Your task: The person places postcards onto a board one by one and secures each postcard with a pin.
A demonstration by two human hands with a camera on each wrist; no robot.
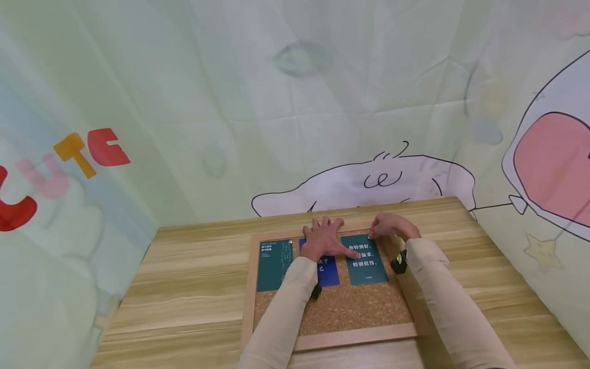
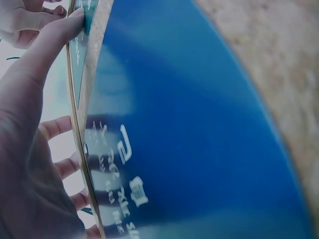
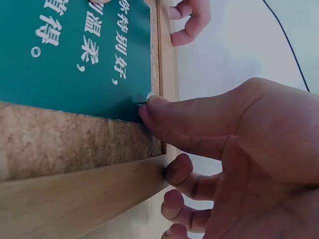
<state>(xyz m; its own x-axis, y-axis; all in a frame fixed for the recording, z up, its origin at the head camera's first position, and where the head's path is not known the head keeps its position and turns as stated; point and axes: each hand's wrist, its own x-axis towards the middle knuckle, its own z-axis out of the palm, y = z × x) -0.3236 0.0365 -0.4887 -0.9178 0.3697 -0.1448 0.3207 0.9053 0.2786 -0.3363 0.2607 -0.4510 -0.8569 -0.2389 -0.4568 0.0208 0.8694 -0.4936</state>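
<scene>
A wood-framed cork board (image 1: pixel 355 310) lies on the table, with a teal card (image 1: pixel 367 275) at its upper right. My right hand (image 1: pixel 394 225) pinches a small pushpin (image 3: pixel 150 96) between thumb and index finger at that card's top right corner. The pin's pale head shows beside the thumb tip; a thin dark shaft points at the card. My left hand (image 1: pixel 322 240) is spread over the blue card (image 1: pixel 330 278) in the middle. Its thumb (image 2: pixel 67 27) presses on the teal card, while the other fingers reach across the frame's top edge.
A dark green card (image 1: pixel 274 266) is at the board's upper left, with a pale pin (image 1: pixel 291 242) at its top right corner. The wood-grain table (image 1: pixel 184 287) extends on both sides. Behind it hangs a printed curtain (image 1: pixel 207 102).
</scene>
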